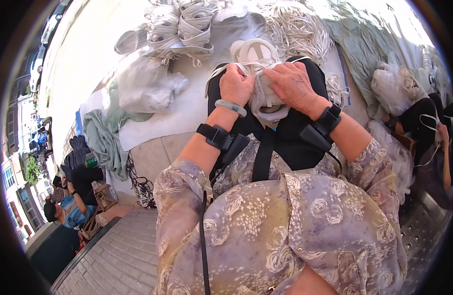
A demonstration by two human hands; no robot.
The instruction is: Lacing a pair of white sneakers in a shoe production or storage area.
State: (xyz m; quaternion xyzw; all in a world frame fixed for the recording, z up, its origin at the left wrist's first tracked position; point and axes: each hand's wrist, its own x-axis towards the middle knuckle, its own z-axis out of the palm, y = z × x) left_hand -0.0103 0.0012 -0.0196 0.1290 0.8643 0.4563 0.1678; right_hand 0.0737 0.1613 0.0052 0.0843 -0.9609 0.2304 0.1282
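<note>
A pale shoe upper (269, 98) rests between my knees, its mesh toe pointing away from me and its collar opening toward me. White shoelace (259, 67) crosses its front, and a loose length hangs over my left knee. At the upper's left edge, my left hand (236, 86) is closed in a pinch on the shoelace. My right hand (294, 84) is closed over the right eyelet side, thumb and forefinger pinched at the lace. Its fingertips partly cover the eyelets, so the exact grip there is hard to see.
Beyond my knees are stacked shoe uppers (194, 32) and a heap of white laces (300, 32). Clear plastic bags (145, 83) lie on the white sheet (153, 129) to the left. One person (81, 191) sits at far left, another (435, 132) at right, holding a lace.
</note>
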